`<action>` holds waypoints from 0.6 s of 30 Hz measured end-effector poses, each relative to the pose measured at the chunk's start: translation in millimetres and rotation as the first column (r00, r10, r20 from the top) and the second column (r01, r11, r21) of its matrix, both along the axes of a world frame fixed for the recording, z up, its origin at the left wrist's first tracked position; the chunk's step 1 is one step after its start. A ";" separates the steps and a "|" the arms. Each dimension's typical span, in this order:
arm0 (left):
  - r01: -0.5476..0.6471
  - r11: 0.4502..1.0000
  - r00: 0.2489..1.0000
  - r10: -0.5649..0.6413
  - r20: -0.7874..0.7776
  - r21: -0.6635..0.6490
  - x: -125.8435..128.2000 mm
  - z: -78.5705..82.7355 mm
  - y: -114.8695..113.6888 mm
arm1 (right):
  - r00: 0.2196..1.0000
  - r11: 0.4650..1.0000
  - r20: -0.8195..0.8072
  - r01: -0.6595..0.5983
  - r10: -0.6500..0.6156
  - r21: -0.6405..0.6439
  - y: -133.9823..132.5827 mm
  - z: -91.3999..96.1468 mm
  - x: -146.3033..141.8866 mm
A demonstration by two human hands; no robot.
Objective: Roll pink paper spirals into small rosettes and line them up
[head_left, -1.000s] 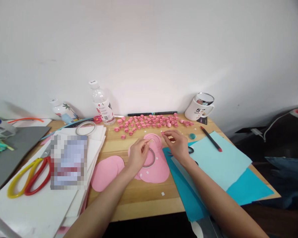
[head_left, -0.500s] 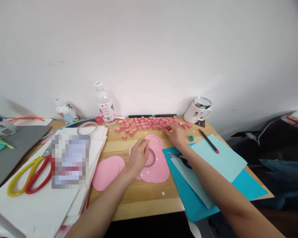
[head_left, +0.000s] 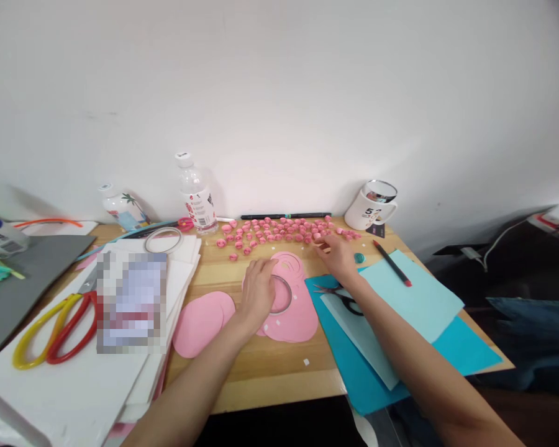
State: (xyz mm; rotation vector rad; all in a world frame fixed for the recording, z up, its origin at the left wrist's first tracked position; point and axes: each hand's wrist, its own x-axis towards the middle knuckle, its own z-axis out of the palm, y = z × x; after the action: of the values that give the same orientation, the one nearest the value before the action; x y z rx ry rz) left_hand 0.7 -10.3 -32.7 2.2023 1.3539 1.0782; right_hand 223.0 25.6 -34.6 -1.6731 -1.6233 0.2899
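My left hand (head_left: 257, 292) rests over pink paper (head_left: 302, 316) at the left edge of a thin round ring (head_left: 286, 304); its fingers reach forward with nothing visible in them. My right hand (head_left: 338, 257) hovers just in front of the many small pink paper coils (head_left: 279, 231) along the wall. Its fingers and thumb are apart, and no held object shows. Two overlapping pink paper ovals (head_left: 198, 326) lie to the left. Small scissors (head_left: 340, 295) lie partly under my right forearm on blue paper.
A clear bottle (head_left: 198, 198) and a white mug (head_left: 370, 208) stand by the wall. Red-and-yellow scissors (head_left: 69, 326) lie on white sheets at left. On the right are light blue paper (head_left: 428, 298), a dark pencil (head_left: 394, 264) and a small teal disc (head_left: 359, 257).
My right hand has drawn back slightly from the pink coils, and one coil by its fingertips now shows. My left fingers have straightened a little beside the ring.
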 end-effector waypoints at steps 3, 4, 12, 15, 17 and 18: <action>-0.022 0.999 0.997 0.024 0.068 -0.038 -1.9 -1.9 2.6 | 0.959 0.971 -0.203 -0.219 0.197 -0.095 -16.0 15.8 -13.9; -0.024 0.998 0.996 0.029 0.083 -0.051 -2.4 -2.4 3.5 | 0.923 0.935 -0.255 -0.328 0.287 -0.136 -20.8 20.6 -19.1; -0.051 0.995 0.999 0.052 0.007 -0.084 -4.1 -1.6 6.4 | 0.873 0.898 -0.314 -0.425 0.373 -0.115 -27.7 13.0 -37.2; -0.022 0.996 0.997 0.016 -0.075 -0.084 -4.5 -0.1 6.5 | 0.900 0.932 -0.272 -0.362 0.339 -0.035 -25.3 -0.3 -34.1; 0.002 0.996 0.994 -0.012 -0.111 -0.085 -4.5 0.1 6.1 | 0.915 0.940 -0.226 -0.341 0.335 0.012 -24.7 -6.6 -32.4; 0.013 0.996 0.993 -0.024 -0.120 -0.085 -4.5 0.1 5.9 | 0.917 0.939 -0.208 -0.342 0.339 0.024 -24.7 -8.6 -32.2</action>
State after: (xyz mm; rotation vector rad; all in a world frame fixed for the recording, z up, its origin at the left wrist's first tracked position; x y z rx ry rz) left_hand -3.8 -4.4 -32.6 2.2453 1.3988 0.8777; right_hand 190.8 0.9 -43.3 -1.3103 -1.7467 0.6309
